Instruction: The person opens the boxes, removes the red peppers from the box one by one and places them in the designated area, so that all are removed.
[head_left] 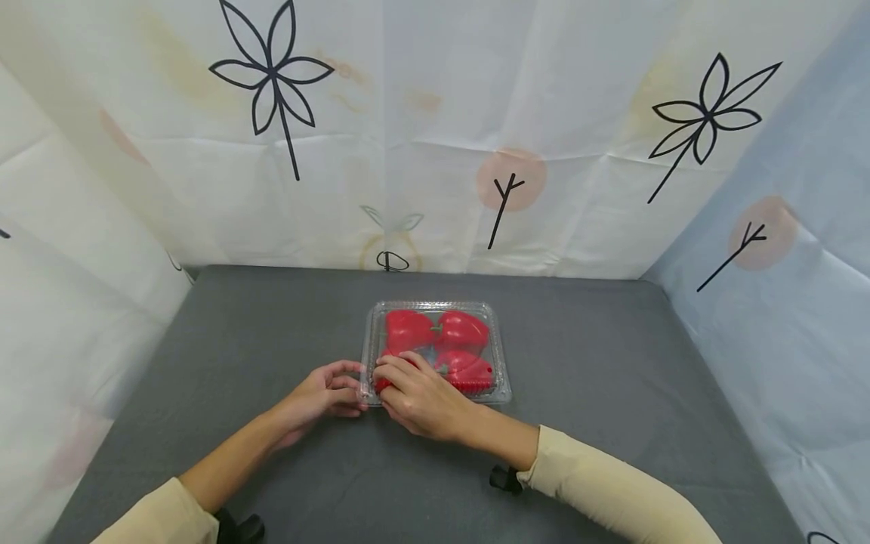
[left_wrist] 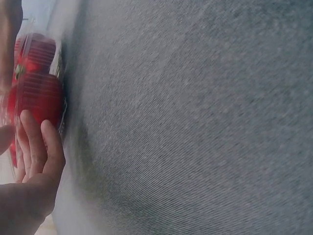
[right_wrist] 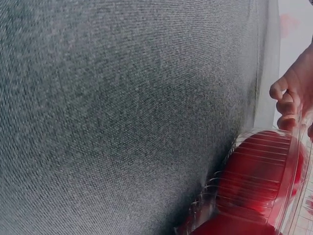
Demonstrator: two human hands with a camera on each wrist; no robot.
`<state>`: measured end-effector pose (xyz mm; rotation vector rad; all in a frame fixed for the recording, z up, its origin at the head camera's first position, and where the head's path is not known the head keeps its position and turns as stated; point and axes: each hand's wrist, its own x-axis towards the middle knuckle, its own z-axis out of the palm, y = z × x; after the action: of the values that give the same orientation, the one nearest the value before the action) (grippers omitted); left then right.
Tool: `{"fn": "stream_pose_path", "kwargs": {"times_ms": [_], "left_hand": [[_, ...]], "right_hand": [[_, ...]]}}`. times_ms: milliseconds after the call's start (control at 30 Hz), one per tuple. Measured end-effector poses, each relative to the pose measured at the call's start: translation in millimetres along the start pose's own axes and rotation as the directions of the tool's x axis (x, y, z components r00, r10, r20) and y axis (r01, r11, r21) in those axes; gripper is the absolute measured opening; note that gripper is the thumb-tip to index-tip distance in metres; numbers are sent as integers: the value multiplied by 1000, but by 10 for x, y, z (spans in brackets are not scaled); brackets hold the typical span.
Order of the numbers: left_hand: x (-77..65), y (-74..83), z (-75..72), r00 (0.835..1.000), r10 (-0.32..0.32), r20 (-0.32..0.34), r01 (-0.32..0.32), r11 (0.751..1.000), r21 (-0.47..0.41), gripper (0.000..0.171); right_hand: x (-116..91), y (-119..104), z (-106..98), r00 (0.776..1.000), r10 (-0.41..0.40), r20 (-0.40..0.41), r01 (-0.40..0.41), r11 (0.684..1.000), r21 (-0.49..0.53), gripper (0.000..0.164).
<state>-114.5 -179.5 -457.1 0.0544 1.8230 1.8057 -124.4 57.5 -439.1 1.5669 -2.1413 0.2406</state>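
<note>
A clear plastic container [head_left: 504,381] holds several red bell peppers [head_left: 462,330] with short green stems. My right hand [head_left: 424,400] reaches over its near left corner, with fingers curled over one bell pepper [right_wrist: 259,166] there. That pepper is mostly hidden under the hand in the head view. At the container's left side is my left hand [head_left: 333,389]; its fingers touch the side near the same corner. In the left wrist view, the fingers [left_wrist: 34,147] of the left hand lie fairly straight along the ribbed plastic wall.
The container stands on a table under a grey cloth [head_left: 584,340]. Behind and along both sides hangs a white curtain [head_left: 435,113] printed with leaves and twigs. Dark wrist straps [head_left: 506,479] show beneath the pale sleeves [head_left: 605,483].
</note>
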Motion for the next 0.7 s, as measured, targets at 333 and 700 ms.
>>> {"fn": "stream_pose_path", "kwargs": {"times_ms": [333, 700], "left_hand": [[67, 34, 4, 999, 2, -43, 1, 999, 51, 57], [65, 68, 2, 999, -4, -34, 6, 998, 69, 64]], "right_hand": [[-26, 11, -39, 998, -52, 35, 55, 994, -97, 22], [-298, 94, -140, 1000, 30, 7, -28, 991, -134, 55]]}}
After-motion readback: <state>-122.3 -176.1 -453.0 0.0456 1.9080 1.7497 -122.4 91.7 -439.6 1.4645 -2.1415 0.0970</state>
